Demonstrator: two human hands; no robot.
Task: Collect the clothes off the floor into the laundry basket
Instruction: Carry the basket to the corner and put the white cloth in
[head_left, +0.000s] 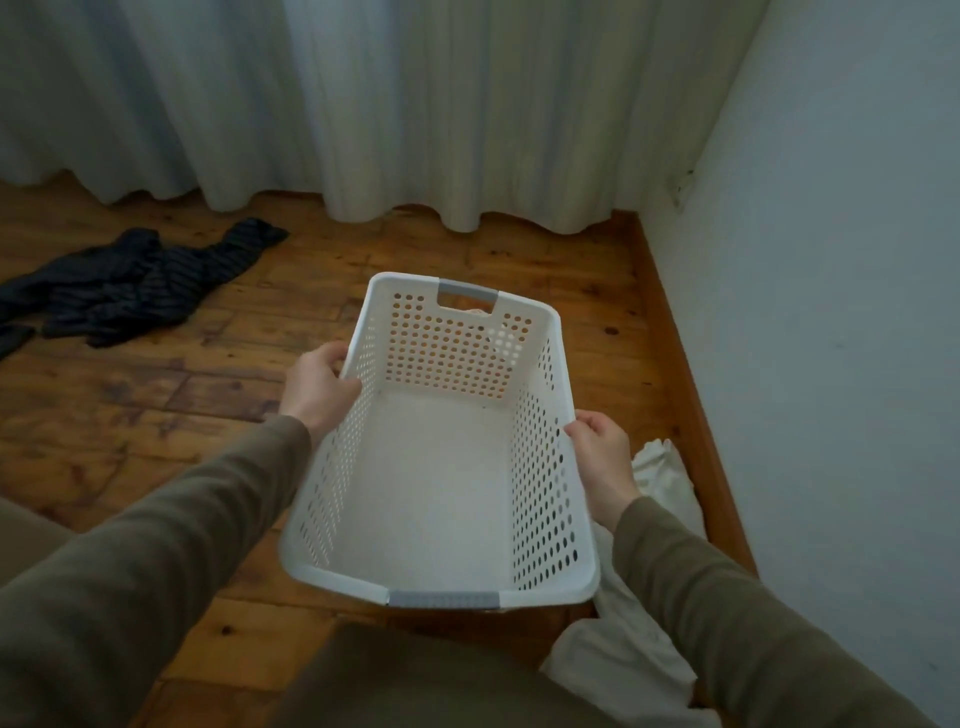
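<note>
Two hands are clamping the laundry basket (441, 493) by its long sides. On one side the left hand (319, 387) is curling over the rim, thumb pressing on the inside of the perforated wall, fingers wrapping round the outside. Across from it the right hand (602, 457) is pinching the opposite rim, closed tight on the plastic, knuckles facing up. Both olive-brown sleeves (171, 561) are reaching in from the bottom of the view.

White with grey handle grips at each short end, the basket is hanging above the wooden floor (519, 254) with nothing lying inside it, its open top facing the camera and its far end pointing toward the curtains (415, 104).

Over on the far left, a dark striped garment (130, 280) is lying crumpled on the boards, well apart from the basket, close to where the curtain hems are brushing the floor. Just beside the right forearm, a pale cream cloth (660, 478) is bunching on the floor against the skirting of the white wall (831, 260), trailing down past the basket's near corner toward the bottom edge.
</note>
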